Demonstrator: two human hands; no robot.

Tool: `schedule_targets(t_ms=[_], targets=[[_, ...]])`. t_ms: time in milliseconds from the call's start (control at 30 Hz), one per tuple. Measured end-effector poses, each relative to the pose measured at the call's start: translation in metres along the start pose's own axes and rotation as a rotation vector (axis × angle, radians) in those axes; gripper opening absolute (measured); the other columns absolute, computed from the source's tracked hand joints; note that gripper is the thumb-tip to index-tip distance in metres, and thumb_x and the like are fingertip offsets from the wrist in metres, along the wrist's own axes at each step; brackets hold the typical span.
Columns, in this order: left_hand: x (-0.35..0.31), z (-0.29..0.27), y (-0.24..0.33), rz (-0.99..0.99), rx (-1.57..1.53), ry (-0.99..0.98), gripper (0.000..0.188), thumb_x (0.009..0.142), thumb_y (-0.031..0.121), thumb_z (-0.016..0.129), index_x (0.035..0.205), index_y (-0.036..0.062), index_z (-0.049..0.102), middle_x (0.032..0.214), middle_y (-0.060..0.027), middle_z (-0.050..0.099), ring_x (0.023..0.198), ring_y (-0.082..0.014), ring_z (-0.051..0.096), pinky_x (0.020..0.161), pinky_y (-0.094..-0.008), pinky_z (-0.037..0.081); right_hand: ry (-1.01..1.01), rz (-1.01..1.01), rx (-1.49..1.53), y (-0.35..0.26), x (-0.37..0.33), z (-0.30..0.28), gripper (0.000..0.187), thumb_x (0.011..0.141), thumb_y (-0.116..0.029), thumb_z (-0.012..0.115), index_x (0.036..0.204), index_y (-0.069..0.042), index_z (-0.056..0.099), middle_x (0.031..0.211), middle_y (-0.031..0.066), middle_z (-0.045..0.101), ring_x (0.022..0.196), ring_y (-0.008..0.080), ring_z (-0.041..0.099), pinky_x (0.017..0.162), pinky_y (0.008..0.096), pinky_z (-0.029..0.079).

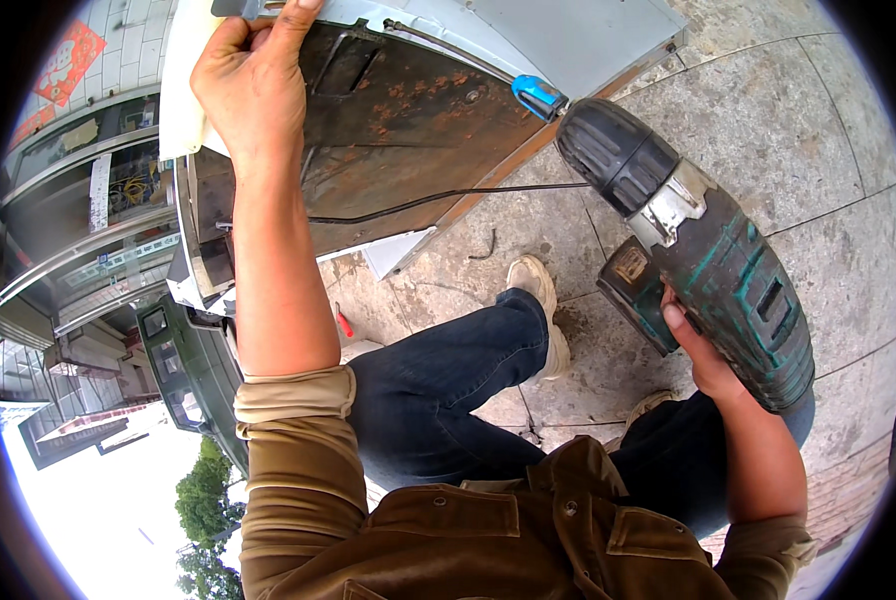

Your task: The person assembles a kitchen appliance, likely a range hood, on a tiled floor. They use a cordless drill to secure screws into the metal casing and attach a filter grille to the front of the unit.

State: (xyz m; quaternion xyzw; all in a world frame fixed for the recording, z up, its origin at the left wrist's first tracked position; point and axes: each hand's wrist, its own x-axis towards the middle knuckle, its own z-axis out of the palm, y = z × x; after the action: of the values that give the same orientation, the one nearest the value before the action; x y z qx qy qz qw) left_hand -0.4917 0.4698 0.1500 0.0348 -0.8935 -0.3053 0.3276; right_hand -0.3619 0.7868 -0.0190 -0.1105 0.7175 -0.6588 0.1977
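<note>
My right hand [703, 350] grips the handle of a worn black and green cordless drill [743, 270], which hides most of its fingers. A blue sleeve [540, 98] sits at the chuck, and a long thin bit [448, 48] runs from it toward the edge of a pale panel. The bit's tip is by that edge; whether it touches is unclear. At the top edge of the view, my left hand [258, 85] pinches a small grey metal piece [243, 7], partly cut off by the frame. Below lies a rusty brown metal sheet [418, 120].
A pale blue-grey panel [578, 40] reaches past the rusty sheet. A dark cable [438, 197] crosses below it. On the tiled floor [768, 130] lie a red-handled tool [344, 321] and a bent dark hook [485, 245]. A green vehicle [183, 370] stands at left.
</note>
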Motion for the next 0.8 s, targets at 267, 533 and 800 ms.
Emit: schedule_targets(t_ms=[267,533,800], targets=[[0.003,-0.003,-0.003,0.009,0.04,-0.003,0.026,0.071,0.017,0.079,0.064,0.0035,0.058,0.06,0.0054,0.046,0.057,-0.0034,0.036,0.055,-0.0181,0.027,-0.004,0.031,-0.142,-0.012,0.002,-0.002,0.019,0.082,-0.006,0.064,0.101,-0.007,0.06,0.093,0.0035,0.06,0.092,0.018,0.054,0.083,0.0326,0.041],[0.002,-0.002,-0.003,0.009,0.013,-0.01,0.026,0.071,0.017,0.079,0.064,0.0039,0.058,0.06,0.0057,0.047,0.058,-0.0034,0.036,0.056,-0.0181,0.027,0.033,-0.184,-0.45,-0.025,0.003,-0.003,0.02,0.08,-0.008,0.066,0.1,-0.009,0.063,0.089,0.0048,0.062,0.086,0.0213,0.058,0.077,0.033,0.044],[0.002,0.0,0.0,-0.011,-0.017,-0.013,0.023,0.071,0.018,0.079,0.067,0.0034,0.061,0.062,0.0058,0.048,0.059,-0.0034,0.038,0.057,-0.0185,0.028,0.026,-0.255,-0.487,-0.018,0.001,-0.007,0.021,0.079,-0.007,0.066,0.1,-0.008,0.062,0.089,0.0049,0.063,0.085,0.0209,0.059,0.076,0.033,0.045]])
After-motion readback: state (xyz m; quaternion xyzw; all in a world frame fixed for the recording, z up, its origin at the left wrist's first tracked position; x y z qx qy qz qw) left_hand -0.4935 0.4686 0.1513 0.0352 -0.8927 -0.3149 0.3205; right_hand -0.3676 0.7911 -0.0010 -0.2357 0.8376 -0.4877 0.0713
